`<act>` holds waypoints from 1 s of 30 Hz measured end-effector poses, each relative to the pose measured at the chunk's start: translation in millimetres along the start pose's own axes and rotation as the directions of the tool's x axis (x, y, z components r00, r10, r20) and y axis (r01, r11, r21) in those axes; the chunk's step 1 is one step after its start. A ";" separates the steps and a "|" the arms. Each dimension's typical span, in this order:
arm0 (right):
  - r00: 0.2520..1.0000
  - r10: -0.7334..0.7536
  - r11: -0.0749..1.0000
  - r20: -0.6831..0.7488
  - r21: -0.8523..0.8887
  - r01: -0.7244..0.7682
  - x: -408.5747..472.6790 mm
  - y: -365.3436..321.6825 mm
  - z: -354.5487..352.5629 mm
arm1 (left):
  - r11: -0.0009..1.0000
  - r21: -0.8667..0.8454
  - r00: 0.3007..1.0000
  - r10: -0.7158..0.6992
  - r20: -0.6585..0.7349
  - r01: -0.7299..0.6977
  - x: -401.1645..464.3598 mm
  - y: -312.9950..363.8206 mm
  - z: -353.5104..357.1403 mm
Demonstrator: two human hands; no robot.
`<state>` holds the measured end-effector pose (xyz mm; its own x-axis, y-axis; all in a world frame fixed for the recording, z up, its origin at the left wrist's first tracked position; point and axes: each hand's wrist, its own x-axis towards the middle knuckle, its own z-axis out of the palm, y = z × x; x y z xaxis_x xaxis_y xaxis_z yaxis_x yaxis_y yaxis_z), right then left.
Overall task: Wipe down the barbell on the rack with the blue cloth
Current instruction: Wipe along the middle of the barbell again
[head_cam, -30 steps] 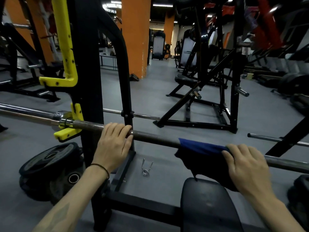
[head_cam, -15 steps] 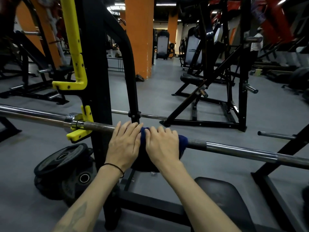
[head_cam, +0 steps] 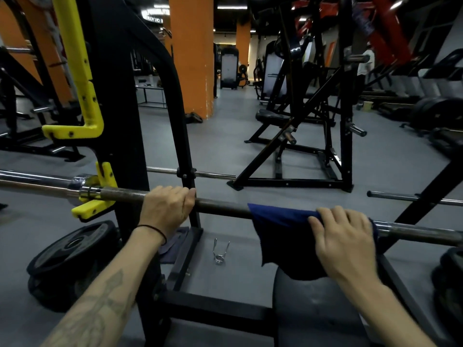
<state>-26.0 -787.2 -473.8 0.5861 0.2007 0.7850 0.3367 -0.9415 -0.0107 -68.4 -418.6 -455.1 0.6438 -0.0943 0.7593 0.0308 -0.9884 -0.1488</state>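
The barbell [head_cam: 220, 207] lies across the view on the yellow hooks [head_cam: 94, 205] of the black rack [head_cam: 117, 101]. My left hand [head_cam: 166, 209] grips the bar just right of the rack upright. The blue cloth [head_cam: 280, 229] is draped over the bar right of centre and hangs down below it. My right hand [head_cam: 343, 239] wraps over the cloth and the bar, holding the cloth against the shaft. A bare stretch of dark shaft separates the two hands.
A black bench pad [head_cam: 315, 311] sits below the bar at bottom right. A spring collar [head_cam: 220, 252] lies on the grey floor. Weight plates [head_cam: 67, 256] are stacked at lower left. Other black machines [head_cam: 310, 136] and an orange pillar [head_cam: 191, 56] stand beyond.
My right hand has slid the cloth rightward along the bar, away from my left hand, which it was touching half a second ago. The left hand keeps its grip.
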 end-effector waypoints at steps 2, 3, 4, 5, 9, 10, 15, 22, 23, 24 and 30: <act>0.999 0.006 1.000 -0.035 0.014 -0.006 5.3 -32.1 7.7 | 0.998 0.058 0.991 0.013 0.131 -0.021 8.7 -5.2 -3.7; 1.000 -0.011 0.999 -0.028 0.034 0.012 11.4 -55.0 13.7 | 0.992 0.115 0.968 0.019 0.249 -0.049 18.1 -6.2 -7.6; 0.999 -0.040 0.998 -0.008 0.055 0.040 19.0 -83.6 20.8 | 0.984 0.147 0.926 0.036 0.375 -0.098 29.2 -6.0 -10.8; 0.997 -0.075 0.994 0.023 0.077 0.073 26.2 -117.7 27.1 | 0.983 0.148 0.865 0.022 0.501 -0.111 40.8 -6.4 -12.3; 0.987 -0.141 0.981 0.071 0.146 0.129 43.2 -220.4 36.6 | 0.985 0.172 0.702 -0.132 0.700 0.013 50.9 -7.5 -11.6; 0.986 -0.154 0.978 0.067 0.154 0.142 45.1 -220.5 36.1 | 0.980 0.201 0.773 -0.119 0.623 -0.011 43.7 -9.0 -12.2; 0.967 -0.241 0.965 0.089 0.129 0.228 28.5 -133.6 31.0 | 0.990 -0.135 0.985 -0.024 0.169 0.047 -7.0 -12.4 -7.0; 0.995 -0.093 0.995 0.041 0.045 0.092 -1.5 5.3 -0.4 | 0.965 -0.211 0.982 -0.126 0.143 0.155 -42.3 4.8 -12.3; 0.996 -0.081 0.996 0.046 0.025 0.080 -3.5 13.1 -4.0 | 0.963 -0.214 0.979 -0.130 0.157 0.162 -45.9 5.8 -12.8; 0.996 -0.069 0.998 0.049 0.011 0.069 -4.6 14.6 -4.9 | 0.959 -0.227 0.977 -0.131 0.168 0.168 -49.1 7.2 -13.4; 0.999 -0.048 0.997 0.022 0.069 0.047 11.1 -73.7 12.4 | 0.931 -0.293 0.969 -0.168 0.182 0.217 -49.9 13.1 -18.8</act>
<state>-35.2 -712.2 -472.0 0.5849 0.2516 0.7711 0.4139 -0.9102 -0.0169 -114.5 -429.1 -483.1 0.7576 0.0965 0.6455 -0.0557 -0.9758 0.2113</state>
